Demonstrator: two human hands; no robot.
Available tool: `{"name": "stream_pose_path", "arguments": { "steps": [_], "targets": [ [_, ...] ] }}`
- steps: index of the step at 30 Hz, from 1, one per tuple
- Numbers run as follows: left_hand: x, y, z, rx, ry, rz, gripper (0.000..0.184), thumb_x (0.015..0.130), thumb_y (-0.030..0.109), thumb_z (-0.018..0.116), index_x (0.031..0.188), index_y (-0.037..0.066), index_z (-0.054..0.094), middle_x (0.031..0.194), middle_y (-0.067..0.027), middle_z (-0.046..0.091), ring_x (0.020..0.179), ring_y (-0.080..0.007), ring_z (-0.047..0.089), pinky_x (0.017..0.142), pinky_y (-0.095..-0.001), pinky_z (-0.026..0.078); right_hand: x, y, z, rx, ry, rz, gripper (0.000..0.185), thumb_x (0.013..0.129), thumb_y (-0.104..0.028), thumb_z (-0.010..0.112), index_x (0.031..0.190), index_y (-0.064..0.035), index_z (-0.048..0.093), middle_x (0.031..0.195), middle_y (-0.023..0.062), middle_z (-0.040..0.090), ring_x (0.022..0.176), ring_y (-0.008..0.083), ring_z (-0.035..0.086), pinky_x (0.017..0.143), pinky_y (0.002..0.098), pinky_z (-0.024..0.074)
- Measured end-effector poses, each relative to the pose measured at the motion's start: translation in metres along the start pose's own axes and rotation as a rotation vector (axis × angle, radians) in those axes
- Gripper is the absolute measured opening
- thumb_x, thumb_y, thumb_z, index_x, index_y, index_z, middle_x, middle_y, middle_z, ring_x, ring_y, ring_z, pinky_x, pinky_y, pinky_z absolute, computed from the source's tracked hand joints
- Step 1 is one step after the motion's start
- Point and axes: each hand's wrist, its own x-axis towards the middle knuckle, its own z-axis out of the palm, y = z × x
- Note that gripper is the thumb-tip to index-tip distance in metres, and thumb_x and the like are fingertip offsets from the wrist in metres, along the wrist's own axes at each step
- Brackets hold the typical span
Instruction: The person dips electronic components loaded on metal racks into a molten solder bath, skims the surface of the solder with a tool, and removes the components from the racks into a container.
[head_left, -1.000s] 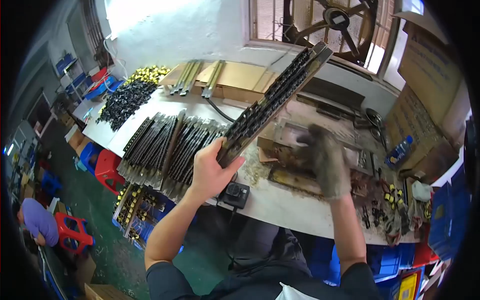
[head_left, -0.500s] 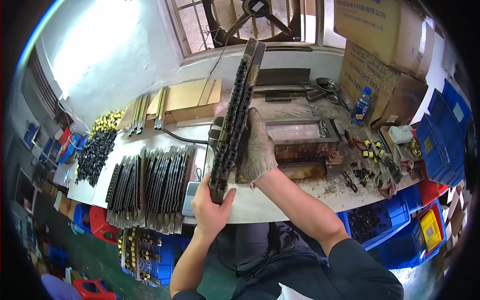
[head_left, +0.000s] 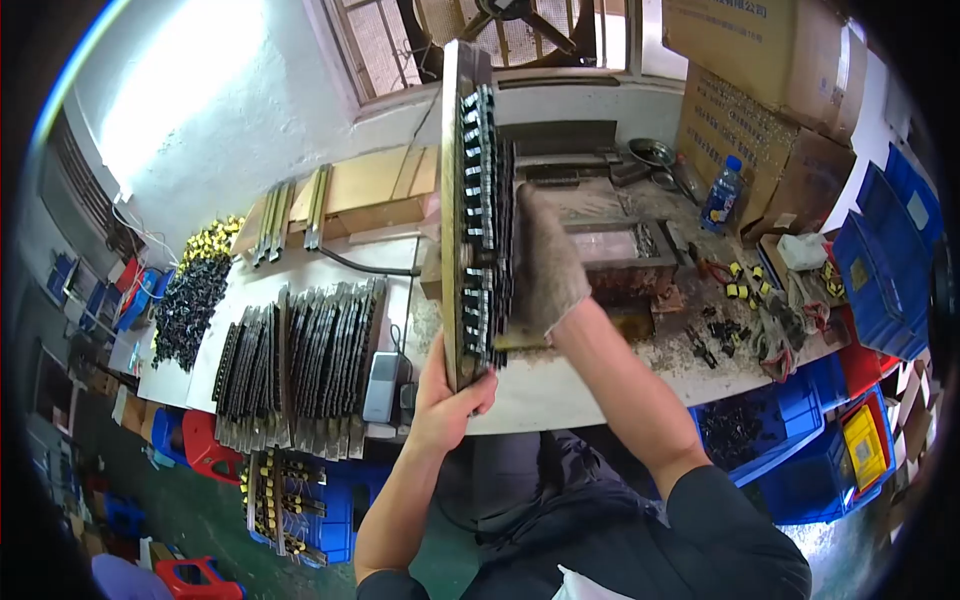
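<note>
My bare left hand (head_left: pixel 447 402) grips the lower end of a stack of long metal bars (head_left: pixel 453 215), held upright over the bench. Rows of small black parts (head_left: pixel 480 190) line the bars' right side. My right hand (head_left: pixel 550 262), in a soiled, worn glove, is closed round the stack at mid-height from the right. Motion smears it, and its fingers are mostly hidden behind the bars. Behind the right hand sits a rusty metal trough (head_left: pixel 630 278). Left of my left hand, many similar loaded bars (head_left: pixel 325 370) lie side by side on the bench.
A grey box-shaped device (head_left: pixel 381 387) sits near the bench's front edge. Black and yellow parts (head_left: pixel 195 290) are heaped at left. A bottle (head_left: pixel 721 195) and cardboard boxes (head_left: pixel 765 150) stand at back right. Blue bins (head_left: pixel 790 425) are below right; a fan (head_left: pixel 500 20) is in the window.
The bar stack has swung from a rightward lean to nearly upright and turned, showing a metal edge on its left. My right hand has shifted slightly right; my left still holds the lower end.
</note>
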Motion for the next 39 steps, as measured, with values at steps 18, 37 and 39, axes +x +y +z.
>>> {"name": "stream_pose_path", "arguments": {
  "steps": [18, 37, 39],
  "targets": [
    [-0.024, -0.178, 0.239, 0.326, -0.586, 0.285, 0.091, 0.075, -0.012, 0.052, 0.159, 0.005, 0.021, 0.125, -0.0324, 0.052, 0.113, -0.0544, 0.052, 0.100, -0.0486, 0.043, -0.326, -0.073, -0.155, -0.889, 1.220, -1.031, 0.028, 0.103, -0.025, 0.049, 0.114, -0.0038, 0.064, 0.096, 0.0030, 0.064, 0.088, 0.0131, 0.060, 0.076, 0.0295, 0.0498],
    [-0.015, -0.251, 0.299, -0.404, -0.771, -0.970, 0.055, 0.080, -0.017, 0.055, 0.127, 0.011, 0.050, 0.085, -0.0083, 0.056, 0.057, -0.0139, 0.051, 0.047, -0.0277, 0.039, -0.420, -0.096, -0.234, -0.476, 1.329, -1.020, 0.024, 0.095, -0.033, 0.066, 0.104, -0.0106, 0.065, 0.082, -0.0027, 0.062, 0.067, 0.0082, 0.056, 0.060, 0.0262, 0.0477],
    [-0.003, -0.243, 0.290, -0.513, -0.787, -1.049, 0.051, 0.081, -0.016, 0.054, 0.125, 0.009, 0.050, 0.091, -0.0107, 0.057, 0.060, -0.0142, 0.051, 0.048, -0.0268, 0.039, -0.418, -0.093, -0.240, -0.127, 1.131, -0.980, 0.025, 0.096, -0.036, 0.064, 0.103, -0.0122, 0.065, 0.082, -0.0010, 0.063, 0.062, 0.0104, 0.056, 0.055, 0.0255, 0.0478]
  ]
}}
